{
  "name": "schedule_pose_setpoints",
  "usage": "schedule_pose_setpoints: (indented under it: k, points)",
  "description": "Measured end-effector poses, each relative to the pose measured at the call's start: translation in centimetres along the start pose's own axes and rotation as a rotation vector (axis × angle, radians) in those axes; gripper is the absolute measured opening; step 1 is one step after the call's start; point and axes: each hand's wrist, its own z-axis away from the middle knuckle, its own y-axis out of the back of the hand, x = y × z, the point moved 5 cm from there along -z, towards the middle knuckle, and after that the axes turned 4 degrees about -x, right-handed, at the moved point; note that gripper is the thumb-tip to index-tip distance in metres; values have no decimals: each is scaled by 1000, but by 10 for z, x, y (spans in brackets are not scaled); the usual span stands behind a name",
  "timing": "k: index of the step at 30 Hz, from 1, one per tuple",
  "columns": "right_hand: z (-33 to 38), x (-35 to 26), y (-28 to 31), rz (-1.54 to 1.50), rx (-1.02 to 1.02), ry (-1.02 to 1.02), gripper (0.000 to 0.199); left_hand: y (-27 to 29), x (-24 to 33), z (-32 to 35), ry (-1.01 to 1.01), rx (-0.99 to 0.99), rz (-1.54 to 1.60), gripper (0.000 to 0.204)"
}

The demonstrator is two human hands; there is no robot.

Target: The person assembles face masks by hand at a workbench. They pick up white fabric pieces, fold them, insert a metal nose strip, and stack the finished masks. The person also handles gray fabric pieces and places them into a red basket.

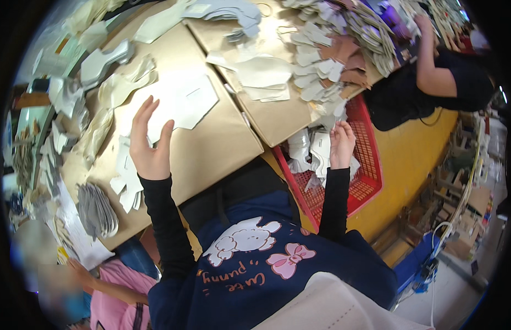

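My left hand [150,140] is raised over the brown-topped table [222,151], its thumb and fingers apart and nothing between them. A white cut piece with an angled edge [197,104] lies just beyond it, partly washed out by glare. More white shaped pieces [126,173] are beside that wrist. My right hand [342,144] is over a red plastic basket [369,132], fingertips pinched together; whatever they hold is too small to make out. Below it, white cut pieces and clear plastic wrapping [300,147] fill part of the basket.
Stacks of cream pieces [263,74] and overlapping white pieces [307,69] lie across the table. A fanned grey stack [96,212] sits near its left edge. One person in pink [120,297] is at lower left, another in black [459,82] at upper right.
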Motion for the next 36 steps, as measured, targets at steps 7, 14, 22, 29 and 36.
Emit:
schedule_pose_setpoints:
  k: [7, 14, 22, 29, 36]
  points:
    - [-30, -10, -10, -86, 24, 294, 15, 57, -51, 52, 140, 190, -117, 31]
    - [8, -66, -110, -20, -147, 547, 20, 78, -116, 100, 423, 188, -364, 52]
    - [59, -21, -191, -133, -454, 65, 19, 83, -101, 102, 413, 343, -205, 47]
    - [87, 0, -201, -17, -445, -107, 19, 92, -57, 100, 475, 177, 552, 37]
    - [138, 4, -230, 318, -895, -340, 20, 30, -19, 83, 652, -292, 828, 29]
